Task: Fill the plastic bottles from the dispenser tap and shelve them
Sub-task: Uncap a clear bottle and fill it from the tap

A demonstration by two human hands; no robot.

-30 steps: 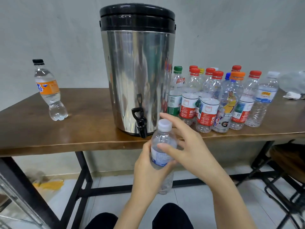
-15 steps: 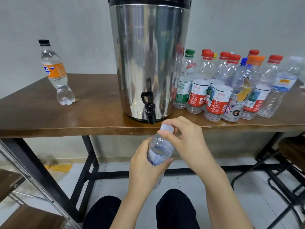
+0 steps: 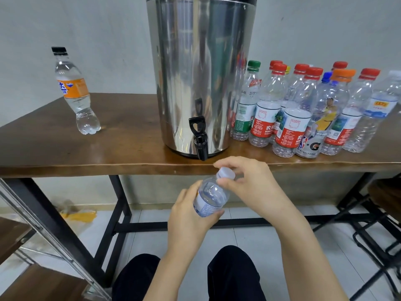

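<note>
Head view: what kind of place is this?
Likely a plain workroom or break area: a steel dispenser on a wooden table, many bottles beside it, a bare wall behind.

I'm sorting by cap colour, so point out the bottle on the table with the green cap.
The green-capped bottle stands immediately right of the steel dispenser, closest to it. It alone has a green cap and a green label.

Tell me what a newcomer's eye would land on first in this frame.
The tall steel dispenser dominates the middle of the wooden table, its black tap at the front edge. Right of it stands a crowd of bottles with coloured caps; far left, a lone orange-labelled bottle. Just below the edge, the left hand grips a small bottle while the right hand pinches its white cap.
</note>
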